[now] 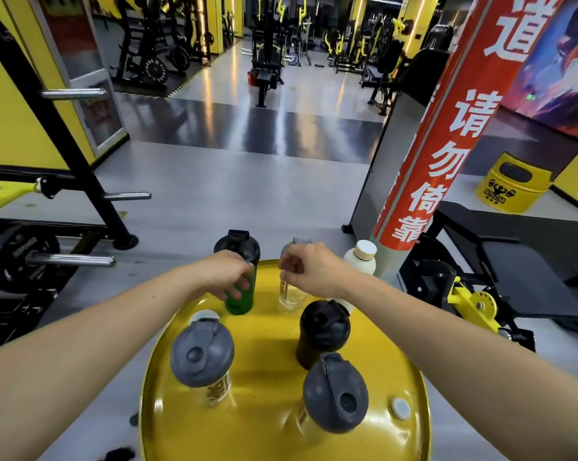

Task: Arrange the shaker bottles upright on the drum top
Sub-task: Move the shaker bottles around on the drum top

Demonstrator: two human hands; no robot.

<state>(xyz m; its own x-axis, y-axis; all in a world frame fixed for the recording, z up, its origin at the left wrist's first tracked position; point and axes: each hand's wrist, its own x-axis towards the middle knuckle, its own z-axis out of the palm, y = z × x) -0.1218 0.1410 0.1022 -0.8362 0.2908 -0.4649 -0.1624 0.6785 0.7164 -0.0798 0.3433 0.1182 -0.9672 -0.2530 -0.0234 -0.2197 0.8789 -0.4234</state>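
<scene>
A yellow drum top (264, 424) fills the lower middle of the head view. Several shaker bottles stand upright on it. My left hand (227, 272) is wrapped around a green bottle with a black lid (239, 302) at the far side. My right hand (309, 269) grips a clear bottle with a grey lid (289, 299) beside it. A white bottle with a tan cap (360, 257) stands at the far right rim. Nearer are a black shaker (322, 332) and two clear shakers with grey lids, one on the left (202, 356) and one on the right (334, 394).
A red-wrapped pillar (447, 134) rises just right of the drum. A black weight rack with plates (64, 168) stands at the left, a black bench (520, 267) at the right. A small white cap (401, 408) sits in the drum top near the right rim.
</scene>
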